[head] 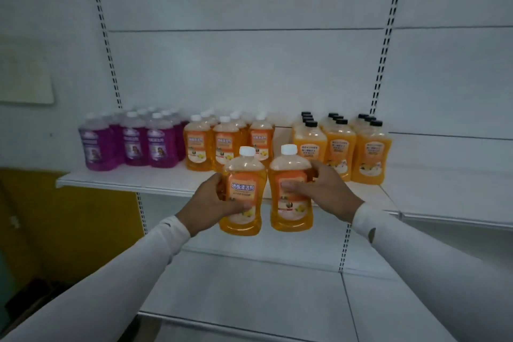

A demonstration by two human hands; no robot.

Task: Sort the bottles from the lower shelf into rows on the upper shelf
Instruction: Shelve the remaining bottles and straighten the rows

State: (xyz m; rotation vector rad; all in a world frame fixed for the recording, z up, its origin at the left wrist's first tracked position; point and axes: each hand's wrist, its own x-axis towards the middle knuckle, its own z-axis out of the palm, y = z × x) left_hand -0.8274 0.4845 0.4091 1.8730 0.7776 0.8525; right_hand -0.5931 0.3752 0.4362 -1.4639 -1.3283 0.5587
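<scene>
— Hands first: what does the head view show?
— Left hand point(206, 204) grips one orange bottle point(242, 195) round its body; right hand point(323, 189) grips a second orange bottle point(290, 191), thumb on the label. Both bottles are upright, held in front of the upper shelf point(116, 179).
— And beyond the hands?
— Purple bottles point(130, 141) far left, white-capped orange rows point(224, 139) straight behind, black-capped yellow rows point(341, 144) behind the right hand

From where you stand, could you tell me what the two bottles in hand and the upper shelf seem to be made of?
Left-hand bottle and right-hand bottle: apparently clear glossy plastic, since the orange liquid shows through; white caps, probably plastic; printed labels, paper or film, unclear which. Upper shelf: looks like white-painted sheet metal with a thin folded front edge, though the finish leaves this open.
</scene>
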